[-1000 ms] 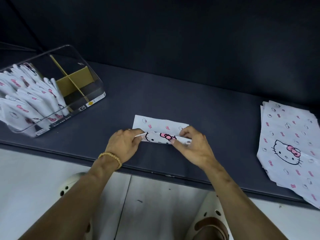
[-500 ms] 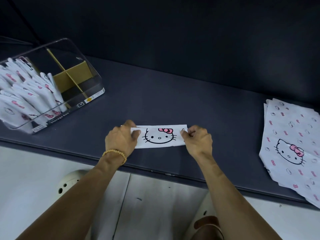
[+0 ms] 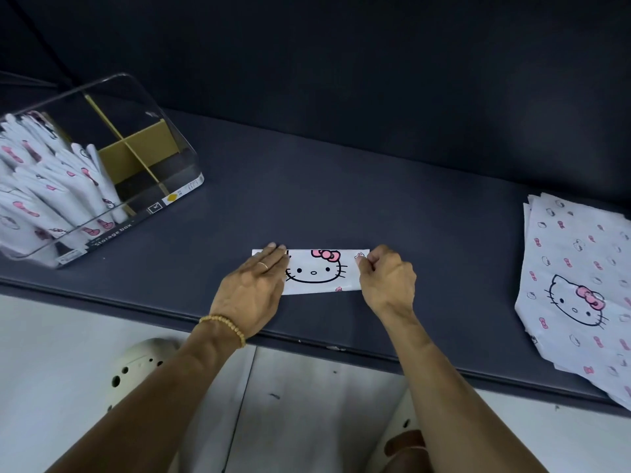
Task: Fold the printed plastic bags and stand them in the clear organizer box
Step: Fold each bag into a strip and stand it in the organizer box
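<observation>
Bag [image 3: 317, 272]: glossy white plastic strip, cat-face print, on counter [image 3: 375, 206]; left hand [image 3: 254, 288] flat on one end, right hand [image 3: 386, 278] fingers pinching the other. Clear box [image 3: 177, 158] far left, labelled "Storage box"

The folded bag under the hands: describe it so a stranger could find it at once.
Start at the dark counter and look to the middle of its near edge. There a narrow white strip, the folded bag, lies flat between the left hand and the right hand. Unlike the unfolded stack at the right and the bags standing in the clear organizer box, it lies alone, a single cat face with a pink bow showing.
</observation>
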### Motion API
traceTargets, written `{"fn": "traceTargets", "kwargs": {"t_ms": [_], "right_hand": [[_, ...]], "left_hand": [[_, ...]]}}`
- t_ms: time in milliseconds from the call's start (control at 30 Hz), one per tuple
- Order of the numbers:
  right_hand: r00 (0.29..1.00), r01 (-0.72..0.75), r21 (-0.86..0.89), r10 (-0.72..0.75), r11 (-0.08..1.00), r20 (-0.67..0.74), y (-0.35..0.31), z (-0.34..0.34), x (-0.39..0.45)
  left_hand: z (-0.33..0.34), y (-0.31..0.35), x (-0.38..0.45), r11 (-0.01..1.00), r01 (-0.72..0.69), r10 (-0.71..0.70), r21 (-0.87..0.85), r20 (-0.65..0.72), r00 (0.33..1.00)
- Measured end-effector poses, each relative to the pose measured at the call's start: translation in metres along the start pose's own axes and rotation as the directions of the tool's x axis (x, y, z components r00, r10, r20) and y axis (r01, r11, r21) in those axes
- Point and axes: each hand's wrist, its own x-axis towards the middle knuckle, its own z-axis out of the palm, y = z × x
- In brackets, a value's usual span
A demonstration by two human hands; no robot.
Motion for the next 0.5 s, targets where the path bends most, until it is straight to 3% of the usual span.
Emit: {"fn": "traceTargets", "kwargs": {"t_ms": [133, 200, 300, 333, 400, 500], "right_hand": [[0.998, 0.033, -0.017, -0.034, 0.999, -0.048, 0.001, 0.005, -0.001], [0.985, 0.078, -0.054, -0.085, 0.995, -0.147, -0.001, 0.006, -0.008], [0.895, 0.279, -0.197, -0.329, 0.940, -0.301, -0.008, 0.014, -0.023], [0.857, 0.377, -0.218, -0.428, 0.900, -0.287, -0.012, 0.019, -0.030], [0.791, 0.569, -0.201, -0.597, 0.798, -0.130, -0.021, 0.036, -0.042], [0.734, 0.678, -0.183, -0.664, 0.712, 0.140, -0.025, 0.054, -0.053]], "left_hand": [[0.001, -0.006, -0.001, 1.000, -0.016, 0.018, -0.020, 0.125, 0.992], [0.000, -0.005, -0.001, 1.000, -0.021, 0.024, -0.019, 0.143, 0.989], [-0.003, 0.000, -0.001, 1.000, -0.005, 0.008, -0.019, 0.126, 0.992], [-0.004, 0.002, -0.001, 1.000, -0.004, 0.006, -0.017, 0.120, 0.993], [-0.004, 0.002, 0.000, 1.000, -0.016, 0.018, -0.021, 0.096, 0.995], [-0.003, -0.003, -0.001, 0.998, -0.064, 0.064, 0.001, 0.103, 0.993]]}}
